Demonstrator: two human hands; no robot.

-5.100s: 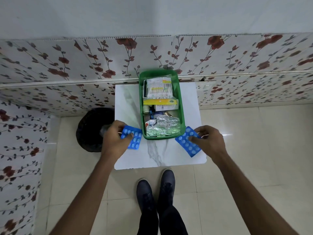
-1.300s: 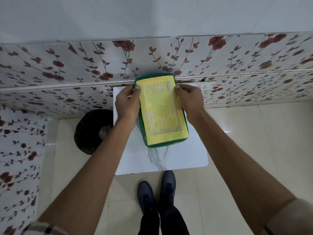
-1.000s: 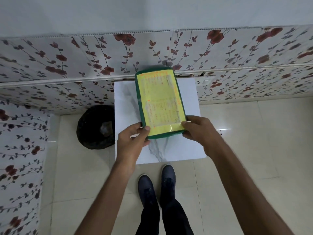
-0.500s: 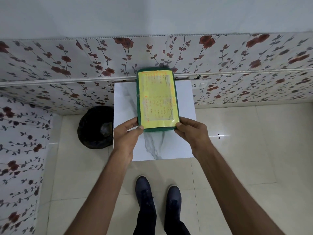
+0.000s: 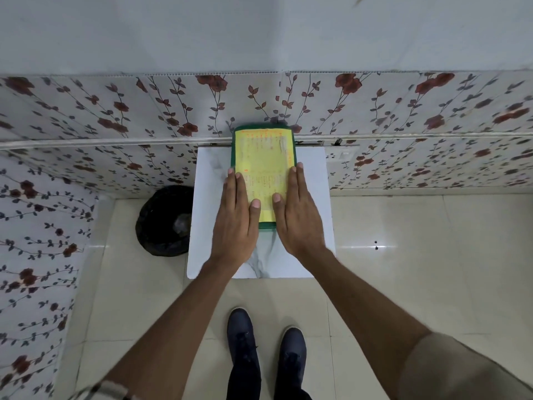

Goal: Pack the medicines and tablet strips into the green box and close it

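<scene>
I'm laying both palms flat, fingers spread, gripping nothing: left hand [image 5: 235, 217] and right hand [image 5: 297, 212] pressing the near half of the green box [image 5: 264, 157] lid at frame centre, long axis running away toward the wall.

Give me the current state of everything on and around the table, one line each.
green box: lid on, sitting on the table, far end near the wall.
yellow label: flat on the lid, facing up.
left hand: open, palm down on the lid's left side.
right hand: open, palm down on the lid's right side.
table: no loose strips visible.
black bin: on the floor left of the table, open.
</scene>
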